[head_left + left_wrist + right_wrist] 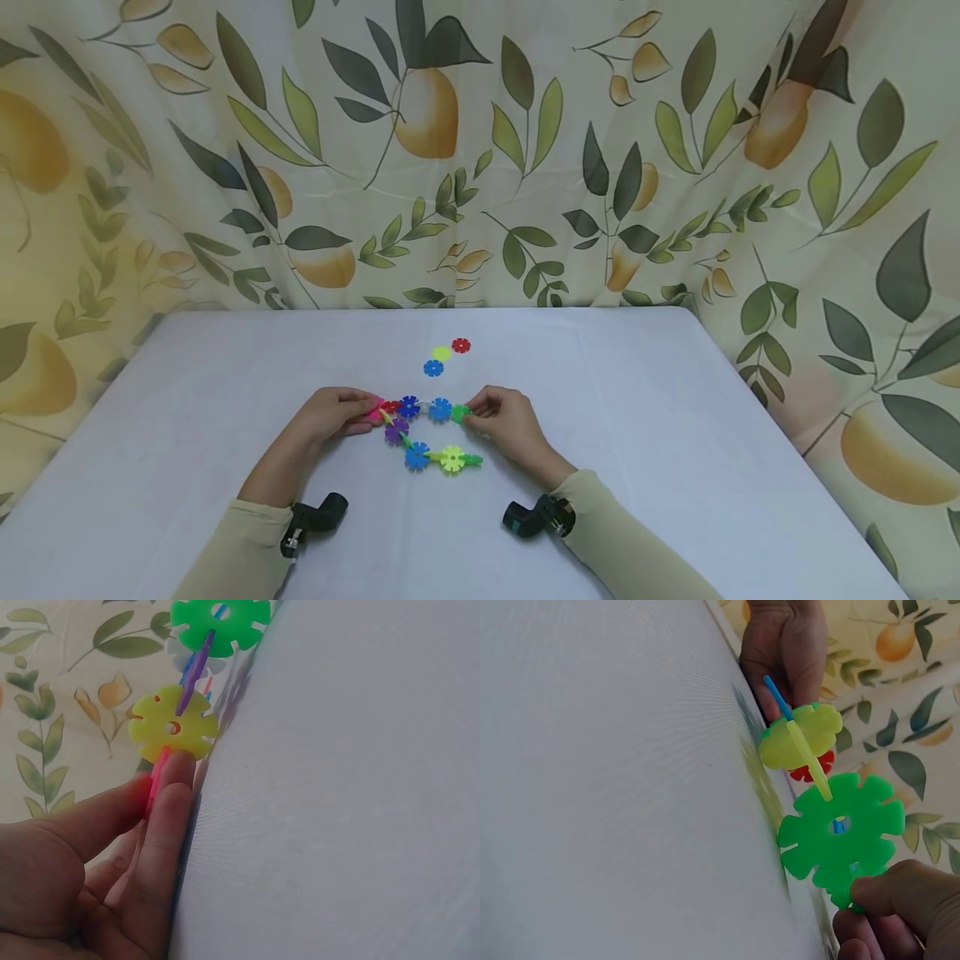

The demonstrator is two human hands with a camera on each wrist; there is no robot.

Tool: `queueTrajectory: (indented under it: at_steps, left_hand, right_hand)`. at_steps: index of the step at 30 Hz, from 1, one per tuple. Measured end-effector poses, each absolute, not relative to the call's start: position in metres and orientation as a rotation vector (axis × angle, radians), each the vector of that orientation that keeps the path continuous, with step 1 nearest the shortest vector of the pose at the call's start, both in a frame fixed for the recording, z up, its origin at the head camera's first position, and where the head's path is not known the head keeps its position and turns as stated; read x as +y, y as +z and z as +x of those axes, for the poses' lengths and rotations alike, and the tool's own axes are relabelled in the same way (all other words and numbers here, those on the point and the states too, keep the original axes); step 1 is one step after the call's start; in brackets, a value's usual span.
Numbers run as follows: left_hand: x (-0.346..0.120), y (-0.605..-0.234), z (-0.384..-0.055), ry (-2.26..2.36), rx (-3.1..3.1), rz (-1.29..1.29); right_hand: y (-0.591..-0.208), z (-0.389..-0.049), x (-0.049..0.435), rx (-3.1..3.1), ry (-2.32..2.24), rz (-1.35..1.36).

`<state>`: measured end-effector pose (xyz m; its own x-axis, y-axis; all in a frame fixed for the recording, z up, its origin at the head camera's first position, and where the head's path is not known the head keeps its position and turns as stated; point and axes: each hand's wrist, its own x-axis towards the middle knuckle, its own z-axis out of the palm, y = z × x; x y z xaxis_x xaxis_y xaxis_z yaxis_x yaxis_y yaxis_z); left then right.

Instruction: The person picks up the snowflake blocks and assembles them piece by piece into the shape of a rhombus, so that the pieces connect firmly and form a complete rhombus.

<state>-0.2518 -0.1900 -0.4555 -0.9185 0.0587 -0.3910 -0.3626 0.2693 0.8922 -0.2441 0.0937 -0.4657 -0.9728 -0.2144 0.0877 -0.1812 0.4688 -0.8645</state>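
Note:
A chain of notched plastic snowflake discs lies bent back on itself between my two hands. In the head view, my left hand (333, 414) is at its left bend, thumb and fingers pinching a pink disc (155, 784). A yellow disc (173, 725) slots into that pink one, followed by a purple disc (397, 431). Across from it, my right hand (510, 421) pinches a green disc (460, 412) ending the upper row, beside a blue disc (440, 409). The lower row ends in another green disc (840, 825), held by neither hand.
Three loose discs lie beyond the chain on the white table (637, 383): red (461, 345), yellow (441, 353) and blue (432, 367). A leaf-and-fruit patterned curtain (525, 167) hangs behind the table's far edge. Each wrist carries a black camera.

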Motion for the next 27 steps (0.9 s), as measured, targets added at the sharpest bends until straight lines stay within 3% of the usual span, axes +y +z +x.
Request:
queueTrajectory:
  at_steps: [19,27]
  left_hand:
    - [-0.188,-0.455,-0.252,1.636,2.231,-0.274]
    - [-0.199,-0.447,-0.262,1.378,2.471,-0.021]
  right_hand:
    - [-0.465,-0.241,0.087,2.664,-1.586,-0.370]
    - [-0.466,-0.242,0.087,2.661,-1.606,-0.367]
